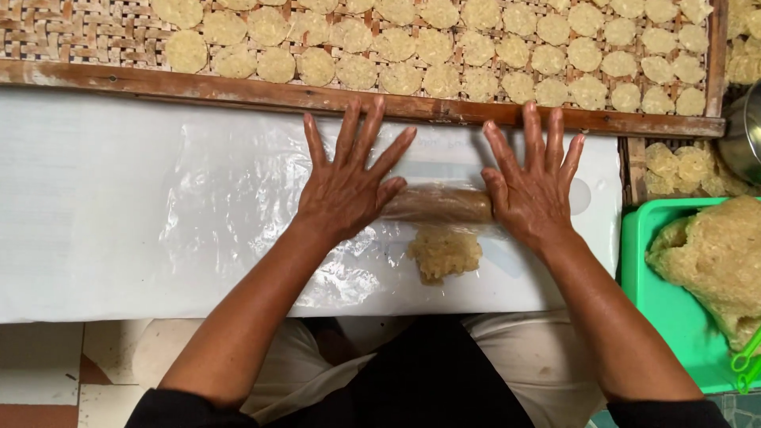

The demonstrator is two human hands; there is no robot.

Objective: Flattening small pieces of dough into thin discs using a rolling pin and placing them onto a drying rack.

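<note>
The wooden rolling pin (440, 204) lies left-to-right between the flat, spread left hand (349, 186) and right hand (533, 189), ungripped, with the flattened dough patch (444, 254) just nearer to the person.

Both ends of the rolling pin (438, 204) are lying hidden under the left hand (346, 186) and the right hand (533, 189). The drying rack (357, 99) is running off the top edge, as is a metal pot (745, 135) on the right. The green tub (674, 317) of dough is getting cut off at right.
</note>
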